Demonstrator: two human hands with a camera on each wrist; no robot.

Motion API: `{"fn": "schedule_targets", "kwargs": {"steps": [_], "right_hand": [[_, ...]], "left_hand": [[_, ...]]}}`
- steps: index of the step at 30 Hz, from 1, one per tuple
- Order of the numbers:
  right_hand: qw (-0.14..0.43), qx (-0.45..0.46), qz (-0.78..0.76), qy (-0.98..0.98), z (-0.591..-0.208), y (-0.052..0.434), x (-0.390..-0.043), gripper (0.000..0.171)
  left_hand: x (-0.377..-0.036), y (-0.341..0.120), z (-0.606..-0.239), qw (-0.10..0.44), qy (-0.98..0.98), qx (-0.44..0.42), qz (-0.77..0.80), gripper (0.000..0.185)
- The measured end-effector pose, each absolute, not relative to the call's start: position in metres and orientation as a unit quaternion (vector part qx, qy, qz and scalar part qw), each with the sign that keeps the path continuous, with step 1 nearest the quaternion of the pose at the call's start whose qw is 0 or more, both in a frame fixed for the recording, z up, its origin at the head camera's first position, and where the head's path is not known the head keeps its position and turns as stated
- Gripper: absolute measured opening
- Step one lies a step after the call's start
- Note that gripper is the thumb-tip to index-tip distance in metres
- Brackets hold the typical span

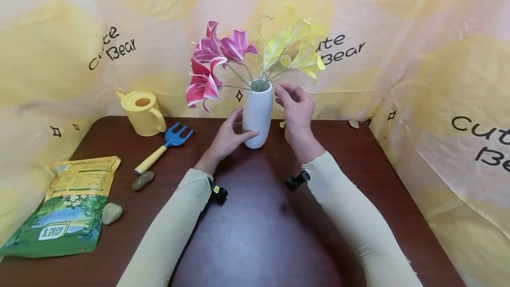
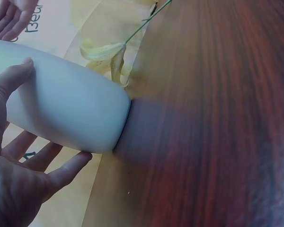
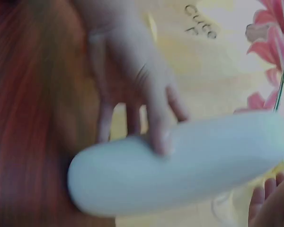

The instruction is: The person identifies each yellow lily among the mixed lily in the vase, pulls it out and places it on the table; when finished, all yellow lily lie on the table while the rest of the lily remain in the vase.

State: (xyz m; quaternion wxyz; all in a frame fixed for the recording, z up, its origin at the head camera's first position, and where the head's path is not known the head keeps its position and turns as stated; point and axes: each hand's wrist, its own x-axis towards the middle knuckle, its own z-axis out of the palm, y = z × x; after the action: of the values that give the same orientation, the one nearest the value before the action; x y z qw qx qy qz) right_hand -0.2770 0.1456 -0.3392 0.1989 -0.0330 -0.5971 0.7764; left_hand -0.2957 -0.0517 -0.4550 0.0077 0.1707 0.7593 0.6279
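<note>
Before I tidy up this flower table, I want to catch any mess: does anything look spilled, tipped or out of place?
Mostly no. The vase stands upright, steadied by the left hand. The one stray bit is a small yellow petal piece lying on the table behind the vase. The soil bag lies flat, with nothing spilled.

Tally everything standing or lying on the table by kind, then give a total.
Vase with flowers: 1
Watering can: 1
Garden fork: 1
Green and yellow bag: 1
Stones: 3, two beside the bag and one at the far right edge
Total: 7
</note>
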Motion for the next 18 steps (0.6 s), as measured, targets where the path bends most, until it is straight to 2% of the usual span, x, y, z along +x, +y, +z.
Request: {"fn": "schedule_targets", "kwargs": {"steps": [9, 18], "right_hand": [[0.244, -0.067, 0.788, -0.561, -0.323, 0.123, -0.282, 0.005], [0.269, -0.081, 0.806, -0.520, -0.313, 0.112, -0.282, 0.019]], "left_hand": [[-0.296, -0.051, -0.454, 0.009, 0.757, 0.171, 0.631, 0.087], [-0.298, -0.053, -0.456, 0.002, 0.758, 0.176, 0.628, 0.086]]}}
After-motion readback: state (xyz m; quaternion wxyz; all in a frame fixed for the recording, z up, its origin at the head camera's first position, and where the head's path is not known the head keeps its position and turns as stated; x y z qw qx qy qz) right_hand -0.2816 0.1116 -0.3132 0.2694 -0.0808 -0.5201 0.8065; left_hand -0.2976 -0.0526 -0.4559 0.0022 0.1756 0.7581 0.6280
